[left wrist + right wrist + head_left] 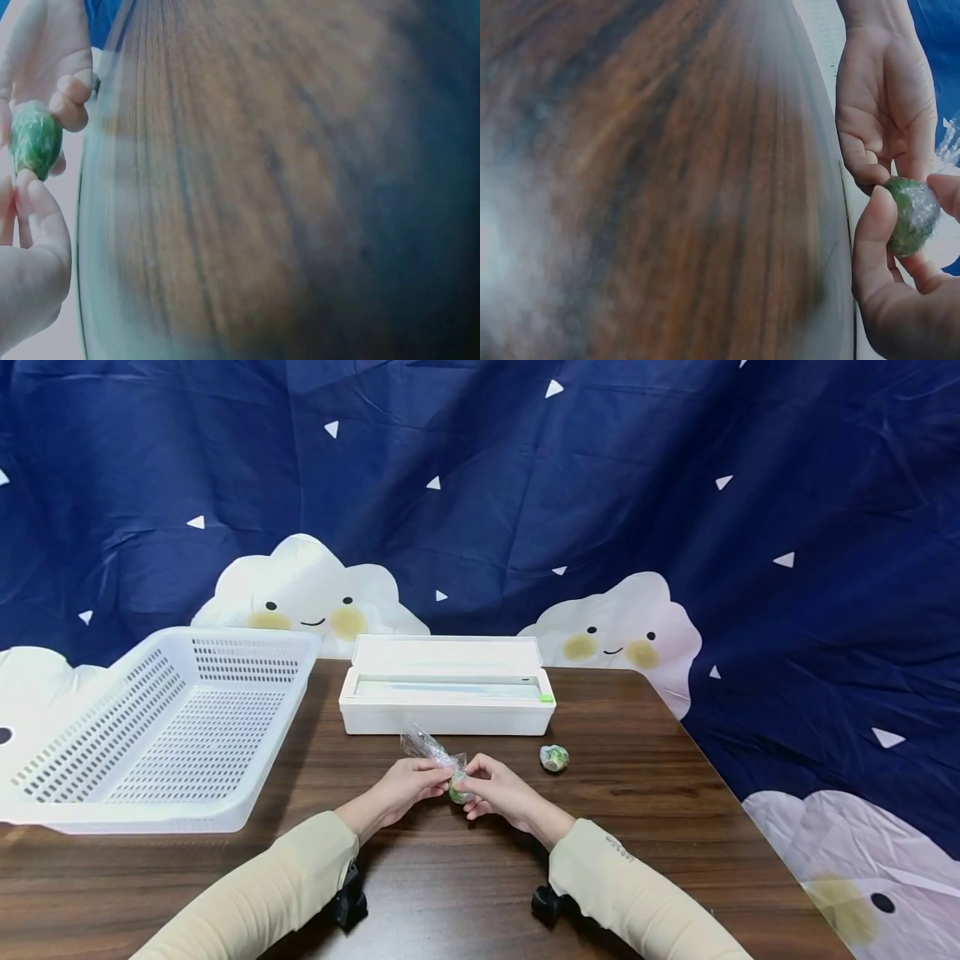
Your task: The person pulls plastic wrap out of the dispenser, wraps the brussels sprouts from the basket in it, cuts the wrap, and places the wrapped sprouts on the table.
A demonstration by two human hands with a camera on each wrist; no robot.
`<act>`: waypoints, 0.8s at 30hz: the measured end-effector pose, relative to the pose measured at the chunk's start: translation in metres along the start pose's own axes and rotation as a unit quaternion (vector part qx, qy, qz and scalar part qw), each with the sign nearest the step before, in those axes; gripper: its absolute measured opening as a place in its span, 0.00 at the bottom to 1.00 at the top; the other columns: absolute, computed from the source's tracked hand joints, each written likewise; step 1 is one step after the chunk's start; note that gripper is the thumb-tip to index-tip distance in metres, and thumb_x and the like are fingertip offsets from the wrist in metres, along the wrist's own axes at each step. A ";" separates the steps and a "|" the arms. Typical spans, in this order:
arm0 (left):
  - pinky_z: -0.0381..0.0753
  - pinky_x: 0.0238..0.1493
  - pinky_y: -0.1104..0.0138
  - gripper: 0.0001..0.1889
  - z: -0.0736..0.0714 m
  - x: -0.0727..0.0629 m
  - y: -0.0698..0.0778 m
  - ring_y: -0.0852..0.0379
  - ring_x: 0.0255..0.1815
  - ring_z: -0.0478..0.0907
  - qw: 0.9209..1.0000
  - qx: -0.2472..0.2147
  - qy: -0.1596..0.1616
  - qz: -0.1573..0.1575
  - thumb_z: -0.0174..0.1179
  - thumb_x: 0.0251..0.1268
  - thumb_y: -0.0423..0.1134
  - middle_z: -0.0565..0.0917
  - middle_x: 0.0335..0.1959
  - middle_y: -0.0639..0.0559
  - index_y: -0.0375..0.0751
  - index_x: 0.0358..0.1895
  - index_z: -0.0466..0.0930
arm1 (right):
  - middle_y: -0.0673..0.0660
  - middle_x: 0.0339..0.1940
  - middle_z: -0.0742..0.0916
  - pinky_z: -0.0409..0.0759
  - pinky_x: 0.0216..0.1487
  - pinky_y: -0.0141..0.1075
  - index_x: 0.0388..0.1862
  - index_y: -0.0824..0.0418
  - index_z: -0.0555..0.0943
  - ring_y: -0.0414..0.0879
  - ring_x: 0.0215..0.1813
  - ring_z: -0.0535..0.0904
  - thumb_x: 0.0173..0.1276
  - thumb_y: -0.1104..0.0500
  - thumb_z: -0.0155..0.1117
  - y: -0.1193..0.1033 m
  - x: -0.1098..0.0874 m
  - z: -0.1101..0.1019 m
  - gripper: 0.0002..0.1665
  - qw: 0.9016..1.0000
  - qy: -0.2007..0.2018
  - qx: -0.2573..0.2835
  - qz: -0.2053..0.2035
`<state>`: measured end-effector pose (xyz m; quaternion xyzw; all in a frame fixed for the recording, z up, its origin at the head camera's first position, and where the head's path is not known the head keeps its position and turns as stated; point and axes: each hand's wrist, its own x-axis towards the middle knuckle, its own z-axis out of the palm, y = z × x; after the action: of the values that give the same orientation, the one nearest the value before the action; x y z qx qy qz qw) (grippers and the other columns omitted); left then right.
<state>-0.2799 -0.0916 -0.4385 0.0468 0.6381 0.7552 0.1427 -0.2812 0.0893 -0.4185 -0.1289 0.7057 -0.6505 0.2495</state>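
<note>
A small round green vegetable (913, 217) in clear cling film is held between both hands, above the table. My right hand (508, 793) grips it with thumb and curled fingers, as the right wrist view shows. The fingertips of my left hand (405, 783) pinch at the end of it, where the film gathers. From there a loose, crinkled tail of cling film (422, 743) sticks out toward the white box. A second wrapped green vegetable (554, 758) rests on the table, right of and beyond my right hand.
Behind the hands stands a white cling film dispenser box (447, 720), lid raised, with a green slider (546, 698) at its right end. On the left sits a large white perforated basket (258, 768). The brown wooden table (637, 827) backs onto a blue cloth (480, 510).
</note>
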 end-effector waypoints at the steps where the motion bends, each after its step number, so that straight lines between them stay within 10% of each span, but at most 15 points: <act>1: 0.77 0.37 0.72 0.13 0.000 0.000 0.000 0.63 0.29 0.76 1.000 0.001 0.003 0.004 0.55 0.63 0.28 0.80 0.28 0.51 0.18 0.45 0.73 | 0.58 0.33 0.76 0.79 0.28 0.34 0.39 0.64 0.65 0.45 0.25 0.77 0.65 0.58 0.57 0.000 0.000 0.000 0.13 1.000 -0.003 0.008 0.002; 24: 0.77 0.37 0.70 0.13 0.001 -0.004 0.003 0.61 0.29 0.77 0.999 0.029 -0.004 0.037 0.55 0.59 0.25 0.80 0.29 0.48 0.15 0.43 0.72 | 0.61 0.28 0.81 0.78 0.23 0.31 0.36 0.64 0.69 0.44 0.21 0.79 0.69 0.59 0.54 0.003 0.002 -0.005 0.08 0.997 0.019 0.062 0.035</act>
<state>-0.2763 -0.0919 -0.4354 0.0775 0.6571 0.7408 0.1154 -0.2848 0.0929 -0.4219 -0.0759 0.6726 -0.6863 0.2662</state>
